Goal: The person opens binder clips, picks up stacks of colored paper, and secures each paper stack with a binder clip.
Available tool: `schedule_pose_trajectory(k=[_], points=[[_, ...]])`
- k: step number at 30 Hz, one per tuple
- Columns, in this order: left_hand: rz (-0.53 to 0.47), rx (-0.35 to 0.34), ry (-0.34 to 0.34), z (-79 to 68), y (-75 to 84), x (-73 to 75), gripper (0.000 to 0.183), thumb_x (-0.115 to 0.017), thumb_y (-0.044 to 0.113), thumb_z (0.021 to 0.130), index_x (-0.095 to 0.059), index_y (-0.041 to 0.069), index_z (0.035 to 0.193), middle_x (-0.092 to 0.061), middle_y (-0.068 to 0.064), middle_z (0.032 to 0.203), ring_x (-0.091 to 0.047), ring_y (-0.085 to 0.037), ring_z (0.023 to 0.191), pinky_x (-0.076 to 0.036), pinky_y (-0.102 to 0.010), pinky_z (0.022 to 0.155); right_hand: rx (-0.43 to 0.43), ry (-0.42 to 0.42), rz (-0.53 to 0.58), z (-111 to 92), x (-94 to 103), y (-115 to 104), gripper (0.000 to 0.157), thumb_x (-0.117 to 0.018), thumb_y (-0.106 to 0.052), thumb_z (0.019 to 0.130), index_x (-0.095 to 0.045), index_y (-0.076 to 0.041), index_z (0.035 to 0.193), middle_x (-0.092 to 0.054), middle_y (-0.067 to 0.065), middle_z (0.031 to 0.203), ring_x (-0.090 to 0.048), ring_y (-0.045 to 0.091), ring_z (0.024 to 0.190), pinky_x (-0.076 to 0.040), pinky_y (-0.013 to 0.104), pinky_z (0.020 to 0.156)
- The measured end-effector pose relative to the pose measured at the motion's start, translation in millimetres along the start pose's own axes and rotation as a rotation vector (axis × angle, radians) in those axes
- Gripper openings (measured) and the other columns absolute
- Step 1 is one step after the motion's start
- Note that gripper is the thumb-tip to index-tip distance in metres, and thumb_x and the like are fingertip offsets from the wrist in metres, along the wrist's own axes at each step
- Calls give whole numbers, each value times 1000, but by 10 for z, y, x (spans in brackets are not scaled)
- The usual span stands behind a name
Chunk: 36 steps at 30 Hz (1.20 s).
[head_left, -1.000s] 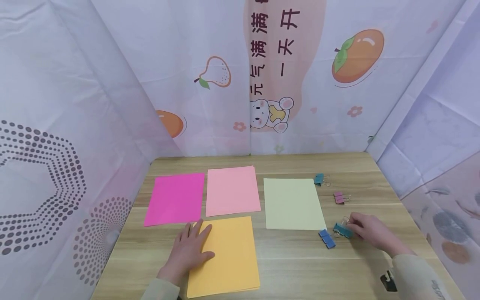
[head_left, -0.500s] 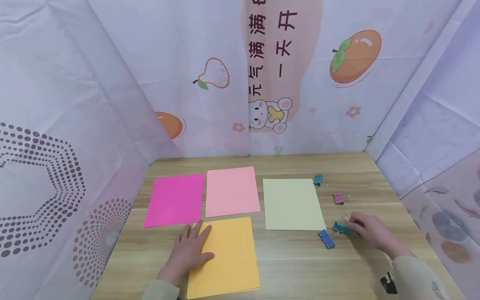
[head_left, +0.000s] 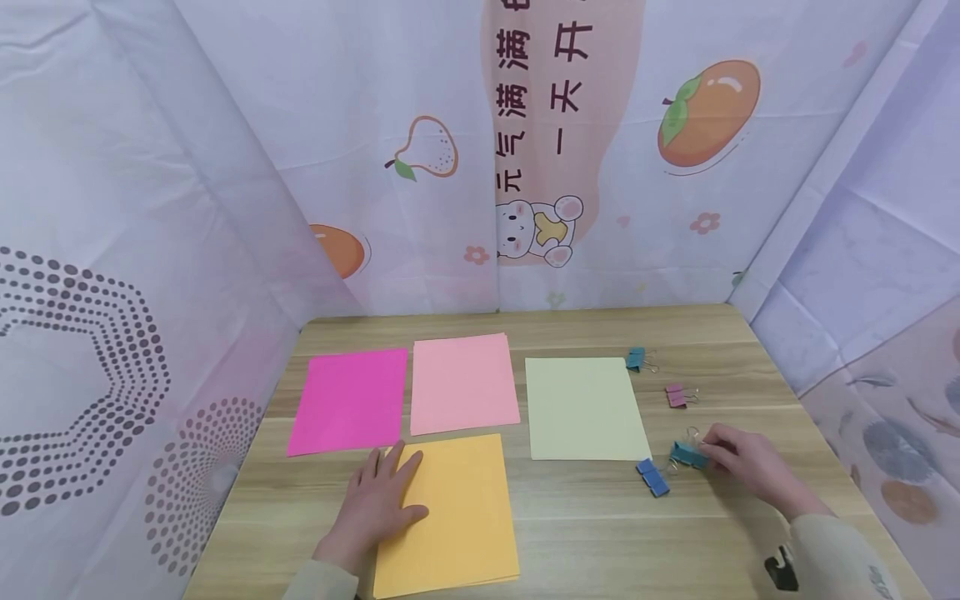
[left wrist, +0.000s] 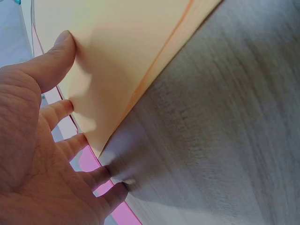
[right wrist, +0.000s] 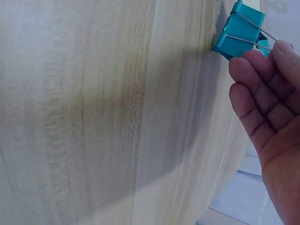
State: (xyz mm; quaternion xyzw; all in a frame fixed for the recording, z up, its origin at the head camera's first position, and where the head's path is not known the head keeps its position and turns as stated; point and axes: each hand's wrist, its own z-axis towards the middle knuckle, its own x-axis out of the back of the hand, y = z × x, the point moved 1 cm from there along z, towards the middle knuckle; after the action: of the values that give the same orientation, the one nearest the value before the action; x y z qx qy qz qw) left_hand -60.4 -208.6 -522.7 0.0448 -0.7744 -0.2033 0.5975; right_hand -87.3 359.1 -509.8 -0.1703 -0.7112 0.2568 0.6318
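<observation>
My left hand (head_left: pixel 378 504) rests with spread fingers on the left edge of a stack of yellow-orange paper sheets (head_left: pixel 465 517). In the left wrist view, the thumb and two fingertips touch the sheets (left wrist: pixel 117 51), while the other two reach past the corner onto the wood. At the right of the table, my right hand (head_left: pixel 753 467) pinches a teal binder clip (head_left: pixel 688 454) by a wire handle. The right wrist view shows thumb and forefinger at the handle ends of that clip (right wrist: pixel 241 33), its body close to the tabletop.
A blue binder clip (head_left: pixel 653 477) lies just left of the pinched one. Farther back are a smaller teal clip (head_left: pixel 636 359) and a pink clip (head_left: pixel 677 396). A black clip (head_left: pixel 782 573) lies by the right sleeve. Magenta (head_left: pixel 348 402), pink (head_left: pixel 463 383) and pale green (head_left: pixel 587 408) sheets lie behind.
My right hand has shifted slightly to the right with the teal binder clip, widening its gap from the blue clip. My left hand has stayed on the yellow-orange sheets.
</observation>
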Motion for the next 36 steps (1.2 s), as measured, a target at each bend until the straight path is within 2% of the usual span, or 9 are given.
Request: schedule_pose_trajectory(k=[6, 16, 28, 36], points=[[5, -2, 4, 12, -20, -24, 81, -78, 46, 88, -45, 15, 155, -26, -18, 166, -18, -57, 148, -22, -76, 111, -41, -8, 28, 2, 3, 27, 16, -63, -17, 102, -66, -12, 87, -67, -2, 81, -59, 7, 72, -51, 23, 63], [4, 5, 2, 12, -25, -30, 81, -77, 46, 88, -45, 16, 155, -25, -18, 166, -17, -58, 148, -24, -79, 108, -136, -20, 115, -8, 12, 34, 11, -60, -8, 102, -67, -5, 95, -72, 3, 87, -66, 12, 77, -56, 25, 67], [0, 12, 3, 9, -36, -33, 81, -77, 47, 88, -45, 17, 155, -25, -16, 167, -17, -56, 149, -25, -80, 106, -190, -27, 247, -42, -20, 103, 17, -58, -15, 105, -65, 0, 105, -74, 8, 94, -72, 13, 82, -57, 23, 74], [4, 9, 1, 9, -39, -36, 81, -77, 47, 88, -44, 17, 156, -25, -16, 167, -17, -57, 149, -24, -80, 106, -199, -18, 363, -69, -26, 141, 21, -55, -12, 105, -63, 7, 111, -75, 15, 99, -74, 15, 84, -58, 23, 77]])
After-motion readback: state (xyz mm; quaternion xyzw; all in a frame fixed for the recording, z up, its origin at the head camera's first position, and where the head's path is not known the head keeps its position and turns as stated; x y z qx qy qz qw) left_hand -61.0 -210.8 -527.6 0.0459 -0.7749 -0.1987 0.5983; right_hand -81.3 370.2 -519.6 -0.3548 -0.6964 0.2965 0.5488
